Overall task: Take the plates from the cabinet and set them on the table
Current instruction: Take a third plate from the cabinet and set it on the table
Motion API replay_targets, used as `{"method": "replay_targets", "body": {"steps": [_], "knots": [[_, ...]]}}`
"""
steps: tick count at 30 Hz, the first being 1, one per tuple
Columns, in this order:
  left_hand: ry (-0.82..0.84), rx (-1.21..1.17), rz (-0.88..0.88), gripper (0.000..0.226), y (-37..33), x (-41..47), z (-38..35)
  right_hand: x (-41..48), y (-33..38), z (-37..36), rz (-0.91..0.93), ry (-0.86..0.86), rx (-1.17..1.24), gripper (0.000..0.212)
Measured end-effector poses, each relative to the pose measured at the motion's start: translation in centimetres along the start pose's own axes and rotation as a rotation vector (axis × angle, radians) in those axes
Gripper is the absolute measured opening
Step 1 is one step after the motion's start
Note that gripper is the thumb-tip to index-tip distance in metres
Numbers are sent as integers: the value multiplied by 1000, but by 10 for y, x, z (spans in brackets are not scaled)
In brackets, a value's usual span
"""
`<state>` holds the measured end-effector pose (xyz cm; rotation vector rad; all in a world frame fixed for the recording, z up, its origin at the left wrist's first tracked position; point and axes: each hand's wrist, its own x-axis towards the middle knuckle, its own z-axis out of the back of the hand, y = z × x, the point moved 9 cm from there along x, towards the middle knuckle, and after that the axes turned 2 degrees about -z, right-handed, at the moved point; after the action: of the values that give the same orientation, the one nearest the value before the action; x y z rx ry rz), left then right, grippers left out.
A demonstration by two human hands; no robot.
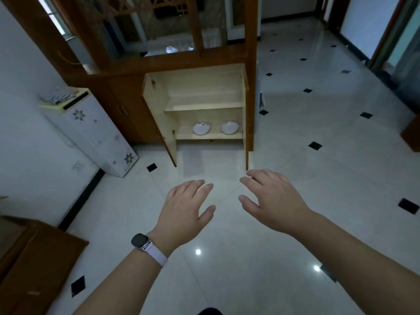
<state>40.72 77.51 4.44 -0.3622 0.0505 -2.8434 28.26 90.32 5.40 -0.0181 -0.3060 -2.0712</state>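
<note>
Hands: my left hand [184, 208] and my right hand [275, 201] hang palm down over the floor [295, 137], side by side and apart, in front of the cabinet [204, 87].
Left grip: fingers straight and close together, thumb out to the side, nothing held.
Right grip: fingers loosely spread and a little bent, nothing held. Its fingertips meet the foot of the right door [246, 123] in the view, and I cannot tell whether they touch it.
Wrist: a dark-faced watch [139, 241] on a pale strap sits on my left wrist.
Crockery: the left plate [201, 128] and the right plate [229, 127], both white, lie flat on the bottom shelf [209, 135] with a gap between them. The left one carries faint marks too small to read.
Doors: the left door [159, 114] and the right door both stand swung out, showing pale wood inside.
Upper level: the upper shelf [203, 107] shows only its front edge and a strip of top.
Above: glass and lattice panels [172, 23] are full of reflections, so what stands behind them is hard to make out.
Left wall: a white unit [97, 133] printed with flowers stands beside the cabinet, with a striped cloth [56, 96] on top, blurred.
Bottom left: a brown wooden piece [34, 258] is cut off by the frame edge, and I cannot tell what it is.
Tiles: glossy and pale, with small black diamond insets and 2 bright glints near my arms.
</note>
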Motion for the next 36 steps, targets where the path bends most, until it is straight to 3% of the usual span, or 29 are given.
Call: {"method": "replay_targets", "body": {"steps": [13,20,26,36], "knots": [[4,-15,24,48,187,110,-56,205,27,-72,18,89,-80,53],[-11,-25,-41,47,299,189,-49,333,63,-72,-12,11,-115,47],[-85,-37,-56,45,352,244,-33,399,74,-66,-15,-48,-113,48],[-73,-18,-19,44,419,305,-50,502,64,-87,7,-96,-97,50]]}}
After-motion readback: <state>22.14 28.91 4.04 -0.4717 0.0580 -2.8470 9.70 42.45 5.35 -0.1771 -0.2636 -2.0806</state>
